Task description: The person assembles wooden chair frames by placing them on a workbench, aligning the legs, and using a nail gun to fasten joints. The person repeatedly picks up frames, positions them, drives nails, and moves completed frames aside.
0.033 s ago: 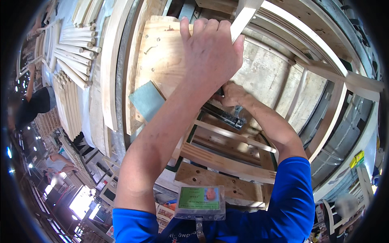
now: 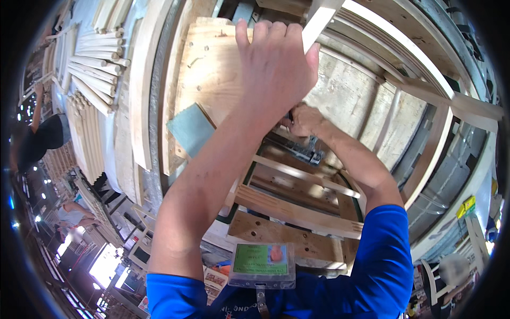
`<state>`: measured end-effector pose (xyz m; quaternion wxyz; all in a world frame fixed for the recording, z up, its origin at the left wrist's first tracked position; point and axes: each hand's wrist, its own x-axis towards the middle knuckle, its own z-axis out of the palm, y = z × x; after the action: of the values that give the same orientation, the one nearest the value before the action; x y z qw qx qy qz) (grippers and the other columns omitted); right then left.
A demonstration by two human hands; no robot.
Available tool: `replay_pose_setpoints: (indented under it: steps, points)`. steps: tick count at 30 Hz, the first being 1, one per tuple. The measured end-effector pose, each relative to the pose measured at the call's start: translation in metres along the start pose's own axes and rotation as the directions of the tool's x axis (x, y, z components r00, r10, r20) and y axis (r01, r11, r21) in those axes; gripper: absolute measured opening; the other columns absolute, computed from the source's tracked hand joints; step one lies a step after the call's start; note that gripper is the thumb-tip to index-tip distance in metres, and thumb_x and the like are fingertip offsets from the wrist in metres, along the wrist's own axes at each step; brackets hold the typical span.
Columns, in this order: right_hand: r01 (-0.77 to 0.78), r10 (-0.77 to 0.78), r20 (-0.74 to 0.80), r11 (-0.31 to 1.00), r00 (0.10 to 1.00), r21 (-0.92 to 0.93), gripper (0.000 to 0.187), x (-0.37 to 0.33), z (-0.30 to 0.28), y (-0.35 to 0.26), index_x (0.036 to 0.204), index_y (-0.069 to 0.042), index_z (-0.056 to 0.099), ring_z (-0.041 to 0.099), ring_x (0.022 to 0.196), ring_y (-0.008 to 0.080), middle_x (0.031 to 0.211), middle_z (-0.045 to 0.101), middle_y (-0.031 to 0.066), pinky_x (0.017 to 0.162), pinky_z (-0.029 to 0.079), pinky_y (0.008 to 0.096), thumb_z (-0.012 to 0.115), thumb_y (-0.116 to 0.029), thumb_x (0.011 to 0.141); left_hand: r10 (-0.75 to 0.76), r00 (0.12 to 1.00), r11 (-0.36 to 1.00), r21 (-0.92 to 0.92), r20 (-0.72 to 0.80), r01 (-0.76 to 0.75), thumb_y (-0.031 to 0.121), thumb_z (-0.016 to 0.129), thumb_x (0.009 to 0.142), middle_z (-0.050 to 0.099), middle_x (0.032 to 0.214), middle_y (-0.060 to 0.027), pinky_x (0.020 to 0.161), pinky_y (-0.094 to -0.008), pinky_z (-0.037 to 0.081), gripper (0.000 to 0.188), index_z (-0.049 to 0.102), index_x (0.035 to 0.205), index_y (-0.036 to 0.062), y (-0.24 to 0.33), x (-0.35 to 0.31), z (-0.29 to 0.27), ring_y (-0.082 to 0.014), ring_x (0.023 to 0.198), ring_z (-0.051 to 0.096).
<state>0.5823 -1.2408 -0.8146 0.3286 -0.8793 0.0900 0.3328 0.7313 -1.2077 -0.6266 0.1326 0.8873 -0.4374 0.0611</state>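
Two hands work a wooden frame (image 2: 297,207) at six o'clock. Left hand (image 2: 279,66) clamps the pale slat (image 2: 319,21) at twelve; right hand (image 2: 305,119) grips a dark tool (image 2: 300,149). Best kept steady, pressed square.

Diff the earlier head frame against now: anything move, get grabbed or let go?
No visible change. The left hand is wrapped on the pale wooden slat over the plywood board, as before. The right hand sits at the dark metal tool in the same spot; its fingers are partly hidden. The wooden frame lies unchanged.
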Motion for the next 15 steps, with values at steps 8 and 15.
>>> replay_pose_setpoints:
  steps: [8, 15]
  points:
    - [0.382, -0.128, 0.396, 0.636, 0.909, -0.671, 0.03, -0.04, -0.007, 0.061, 0.121, -0.012, 0.078, 0.074, 0.11, 0.0248, 0.118, 0.078, 0.0066, 0.087, 0.058, 0.0403, 0.066, -0.021, 0.095, 0.039, 0.979, 0.993, -0.105, -0.2, -0.061, 0.024, 0.079, 0.081, 0.067, 0.095, -0.0141, 0.109, -0.0616, 0.038, 0.028, 0.069, 0.098, 0.0043, 0.004, 0.002, -0.001, -0.0341, 0.103, 0.063]
    - [0.464, 0.116, 0.643, 0.599, 0.757, -0.653, 0.027, -0.068, 0.008, 0.062, 0.115, -0.01, 0.081, 0.071, 0.11, 0.0347, 0.119, 0.075, 0.0131, 0.082, 0.058, 0.0529, 0.066, -0.019, 0.095, 0.012, 0.973, 0.973, -0.222, -0.23, -0.064, 0.016, 0.078, 0.078, 0.064, 0.087, -0.014, 0.104, -0.0613, 0.039, 0.021, 0.068, 0.091, 0.0035, -0.003, 0.001, -0.006, -0.0347, 0.096, 0.061]
